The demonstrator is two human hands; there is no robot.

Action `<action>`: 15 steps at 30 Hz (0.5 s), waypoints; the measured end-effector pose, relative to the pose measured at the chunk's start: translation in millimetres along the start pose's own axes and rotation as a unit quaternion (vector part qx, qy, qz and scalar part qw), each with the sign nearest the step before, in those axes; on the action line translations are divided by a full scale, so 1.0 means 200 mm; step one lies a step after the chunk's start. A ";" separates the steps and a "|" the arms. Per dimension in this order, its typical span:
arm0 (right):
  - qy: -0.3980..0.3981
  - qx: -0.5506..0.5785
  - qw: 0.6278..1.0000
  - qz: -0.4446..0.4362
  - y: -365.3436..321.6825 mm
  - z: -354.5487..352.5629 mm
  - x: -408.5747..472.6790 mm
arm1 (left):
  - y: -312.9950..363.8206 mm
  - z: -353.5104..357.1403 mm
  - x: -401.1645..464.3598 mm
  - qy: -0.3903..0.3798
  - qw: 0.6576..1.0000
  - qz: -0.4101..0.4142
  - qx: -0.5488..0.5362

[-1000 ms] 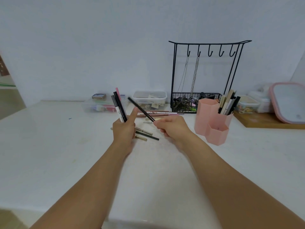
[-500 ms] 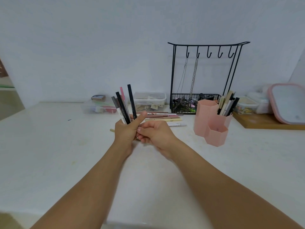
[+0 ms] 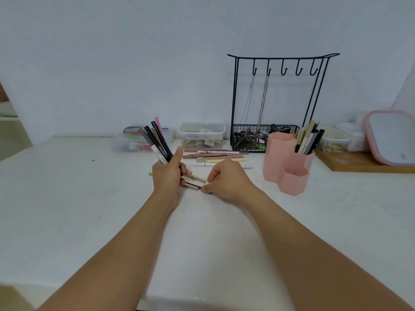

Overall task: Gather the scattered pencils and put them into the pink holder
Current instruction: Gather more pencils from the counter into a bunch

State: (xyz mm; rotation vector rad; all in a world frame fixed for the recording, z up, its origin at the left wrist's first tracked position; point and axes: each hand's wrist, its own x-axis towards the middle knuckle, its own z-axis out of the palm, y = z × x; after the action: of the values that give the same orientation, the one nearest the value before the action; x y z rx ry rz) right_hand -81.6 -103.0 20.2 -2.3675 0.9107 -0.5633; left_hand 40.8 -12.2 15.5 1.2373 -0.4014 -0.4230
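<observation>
Just beside my left hand, which grips a bundle of pencils upright, my right hand pinches the dark pencil flat on the table, so I should lift its end cleanly before carrying everything to the pink holder, near on my right.

Hands: two
Pencils in left hand: about five
Pencils loose on bench: roughly eight
Holder: one, three cups
Pencils in holder: about six
Hooks: five
Chains: two
Clear tubs: three
</observation>
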 end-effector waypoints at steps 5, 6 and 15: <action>-0.018 -0.008 1.000 -0.007 0.01 0.01 0.02 | -0.01 -0.01 0.01 0.005 1.000 -0.005 0.000; -0.025 -0.011 1.000 -0.012 0.01 0.01 0.02 | -0.01 0.00 0.01 0.006 1.000 -0.004 0.000; -0.029 0.194 0.980 0.040 0.04 -0.10 0.03 | 0.00 0.00 0.00 0.011 1.000 -0.011 -0.002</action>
State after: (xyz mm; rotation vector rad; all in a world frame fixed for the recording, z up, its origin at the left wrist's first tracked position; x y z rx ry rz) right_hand -92.6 -119.5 32.1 -1.9775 0.7839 -0.5789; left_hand 40.2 -12.2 15.2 1.2424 -0.3686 -0.4279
